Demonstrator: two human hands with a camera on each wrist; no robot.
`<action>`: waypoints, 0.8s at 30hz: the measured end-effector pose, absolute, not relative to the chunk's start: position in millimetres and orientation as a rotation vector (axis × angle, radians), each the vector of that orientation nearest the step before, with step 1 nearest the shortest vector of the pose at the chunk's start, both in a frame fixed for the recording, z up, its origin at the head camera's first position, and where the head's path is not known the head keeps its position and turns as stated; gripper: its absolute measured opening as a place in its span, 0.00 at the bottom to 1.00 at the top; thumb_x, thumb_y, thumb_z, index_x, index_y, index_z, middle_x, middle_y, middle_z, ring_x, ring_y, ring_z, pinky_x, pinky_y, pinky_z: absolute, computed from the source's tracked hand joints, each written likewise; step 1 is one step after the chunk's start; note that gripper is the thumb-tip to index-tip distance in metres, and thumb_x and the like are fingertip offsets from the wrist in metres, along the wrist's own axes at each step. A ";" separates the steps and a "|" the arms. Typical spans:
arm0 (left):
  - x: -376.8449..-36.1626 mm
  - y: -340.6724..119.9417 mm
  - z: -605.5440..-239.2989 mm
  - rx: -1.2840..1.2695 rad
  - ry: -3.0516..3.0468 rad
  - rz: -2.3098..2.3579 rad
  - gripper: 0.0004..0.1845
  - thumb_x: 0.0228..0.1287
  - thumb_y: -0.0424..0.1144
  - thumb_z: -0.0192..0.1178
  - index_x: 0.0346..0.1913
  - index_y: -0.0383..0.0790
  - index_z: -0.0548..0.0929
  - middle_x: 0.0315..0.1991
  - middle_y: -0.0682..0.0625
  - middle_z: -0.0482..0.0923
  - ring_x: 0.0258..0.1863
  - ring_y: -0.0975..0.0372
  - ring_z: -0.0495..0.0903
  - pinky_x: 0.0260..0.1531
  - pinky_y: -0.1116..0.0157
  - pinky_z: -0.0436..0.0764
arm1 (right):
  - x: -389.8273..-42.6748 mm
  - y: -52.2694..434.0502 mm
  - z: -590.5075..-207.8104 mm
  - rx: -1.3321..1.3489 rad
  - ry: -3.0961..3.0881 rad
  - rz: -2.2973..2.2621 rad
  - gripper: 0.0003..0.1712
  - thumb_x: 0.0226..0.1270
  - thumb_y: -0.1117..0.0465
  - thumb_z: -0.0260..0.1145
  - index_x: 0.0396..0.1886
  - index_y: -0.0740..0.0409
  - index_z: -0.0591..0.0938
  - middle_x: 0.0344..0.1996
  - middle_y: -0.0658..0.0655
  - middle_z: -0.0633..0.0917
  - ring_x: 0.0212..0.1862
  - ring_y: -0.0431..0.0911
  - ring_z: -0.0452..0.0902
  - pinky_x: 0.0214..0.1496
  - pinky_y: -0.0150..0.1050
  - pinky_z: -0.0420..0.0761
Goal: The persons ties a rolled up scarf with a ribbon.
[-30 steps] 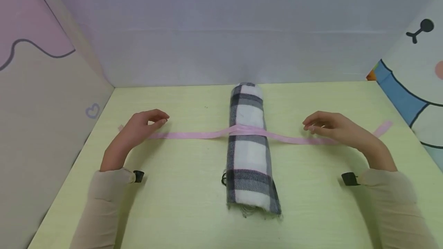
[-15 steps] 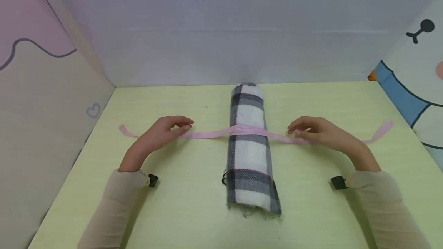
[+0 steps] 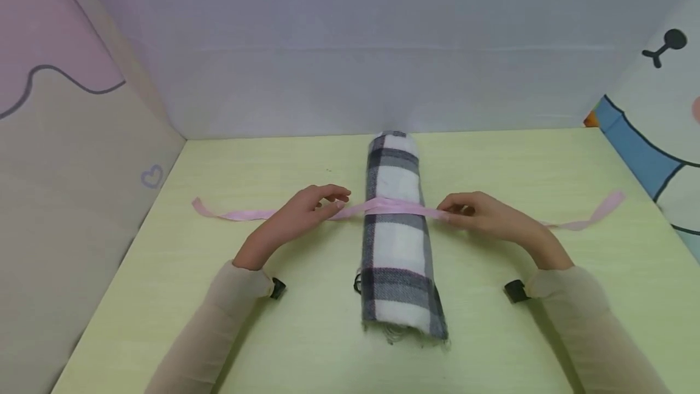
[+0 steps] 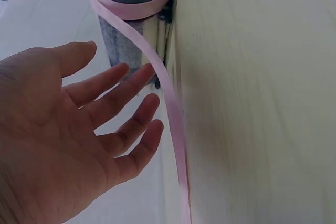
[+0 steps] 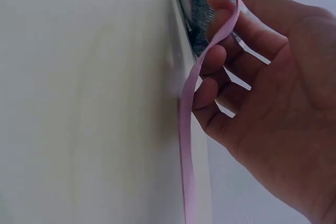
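A rolled plaid cloth (image 3: 397, 248), white and dark grey with a frayed near end, lies lengthwise on the table. Around its middle passes a pink ribbon (image 3: 392, 206), crossed on top, its two tails stretching out left and right. My left hand (image 3: 298, 217) hovers over the left tail close to the roll; in the left wrist view its fingers (image 4: 142, 114) are spread and loosely bent beside the ribbon, not gripping it. My right hand (image 3: 487, 217) pinches the right tail near the roll between thumb and fingers, and the ribbon (image 5: 186, 129) runs along the other fingers.
The pale yellow table (image 3: 306, 345) is bounded by a plain back wall (image 3: 383, 78) and printed side panels. A small dark loop (image 3: 358, 283) sticks out at the roll's left side. Each sleeve cuff carries a small black block.
Both hands have moved inward along the ribbon toward the roll. The right hand has taken hold of its tail. The cloth and the ribbon ends stay about where they were.
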State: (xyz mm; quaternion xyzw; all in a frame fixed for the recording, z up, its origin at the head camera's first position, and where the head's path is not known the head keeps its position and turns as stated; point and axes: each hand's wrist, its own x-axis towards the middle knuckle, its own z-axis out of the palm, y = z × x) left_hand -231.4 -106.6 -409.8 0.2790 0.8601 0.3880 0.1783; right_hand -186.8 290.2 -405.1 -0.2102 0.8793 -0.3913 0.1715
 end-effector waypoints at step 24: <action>-250.2 -115.0 -417.0 0.694 2.438 1.098 0.08 0.77 0.44 0.62 0.45 0.44 0.87 0.40 0.48 0.85 0.34 0.58 0.79 0.35 0.62 0.79 | -197.5 312.4 -404.6 -0.394 2.509 -1.212 0.12 0.80 0.51 0.63 0.47 0.55 0.83 0.34 0.60 0.78 0.30 0.49 0.72 0.32 0.38 0.74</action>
